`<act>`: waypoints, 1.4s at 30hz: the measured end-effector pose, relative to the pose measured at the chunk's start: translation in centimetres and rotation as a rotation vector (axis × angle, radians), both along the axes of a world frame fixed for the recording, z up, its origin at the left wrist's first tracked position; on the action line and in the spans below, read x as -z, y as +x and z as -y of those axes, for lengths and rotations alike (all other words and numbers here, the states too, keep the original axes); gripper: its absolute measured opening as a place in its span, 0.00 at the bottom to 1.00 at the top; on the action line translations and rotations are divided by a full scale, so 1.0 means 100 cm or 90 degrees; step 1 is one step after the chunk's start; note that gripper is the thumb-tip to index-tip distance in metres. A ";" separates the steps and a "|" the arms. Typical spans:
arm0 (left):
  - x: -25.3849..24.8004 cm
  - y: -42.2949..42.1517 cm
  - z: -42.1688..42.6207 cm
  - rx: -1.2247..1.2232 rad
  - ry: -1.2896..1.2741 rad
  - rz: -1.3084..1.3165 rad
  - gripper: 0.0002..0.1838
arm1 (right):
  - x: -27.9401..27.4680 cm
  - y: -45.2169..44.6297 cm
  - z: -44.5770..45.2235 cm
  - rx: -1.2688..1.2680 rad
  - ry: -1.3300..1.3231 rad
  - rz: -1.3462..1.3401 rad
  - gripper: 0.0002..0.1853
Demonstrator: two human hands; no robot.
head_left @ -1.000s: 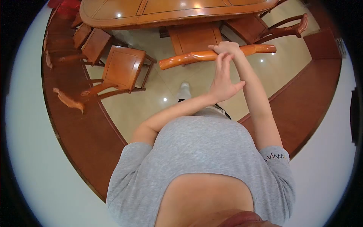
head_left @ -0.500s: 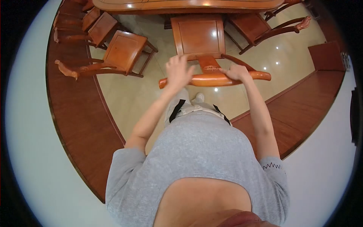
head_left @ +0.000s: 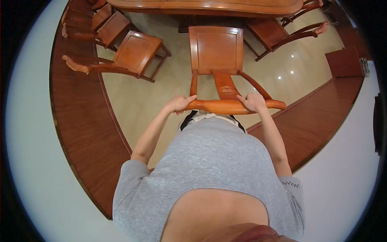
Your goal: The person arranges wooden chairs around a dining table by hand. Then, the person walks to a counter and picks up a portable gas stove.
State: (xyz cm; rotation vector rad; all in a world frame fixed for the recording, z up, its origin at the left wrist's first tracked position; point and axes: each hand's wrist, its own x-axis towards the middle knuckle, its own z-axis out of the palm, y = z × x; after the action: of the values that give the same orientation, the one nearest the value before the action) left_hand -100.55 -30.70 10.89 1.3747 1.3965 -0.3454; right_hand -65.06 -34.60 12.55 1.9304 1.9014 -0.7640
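A wooden chair (head_left: 216,50) stands in front of me, its seat toward the table and its back toward my body. My left hand (head_left: 179,104) is closed round the left end of the chair's curved top rail (head_left: 221,107). Toward the rail's right side, my right hand (head_left: 254,102) grips it, thumb on top. Between the hands, a carved back panel (head_left: 226,86) runs down to the seat. The rail is close to my waist, and the undersides of my fingers are mostly hidden.
A large wooden table (head_left: 209,7) spans the top. Another chair (head_left: 137,50) stands at the left with more behind it, and one chair (head_left: 268,32) at the right. Dark red-brown wooden surfaces (head_left: 76,121) border the tiled floor (head_left: 121,94) on both sides.
The chair has come out from the table toward my body. My left hand, earlier open and off the rail, has moved left and closed on its left end. My right hand has stayed on the rail.
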 end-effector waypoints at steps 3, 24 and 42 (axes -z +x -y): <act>-0.017 -0.009 0.009 0.009 0.010 0.003 0.44 | -0.016 -0.012 0.004 -0.014 0.018 -0.003 0.42; -0.063 -0.050 0.007 -0.038 -0.072 0.073 0.39 | -0.067 -0.046 -0.013 -0.033 -0.110 0.000 0.43; -0.087 -0.054 -0.097 -0.031 -0.060 0.083 0.38 | -0.095 -0.060 -0.098 0.100 -0.069 -0.074 0.37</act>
State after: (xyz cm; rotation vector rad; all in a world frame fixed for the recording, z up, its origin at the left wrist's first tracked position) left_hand -105.94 -21.01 19.61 1.2621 1.2881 -0.2815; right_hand -71.07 -24.78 22.08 2.0245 1.7470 -1.0249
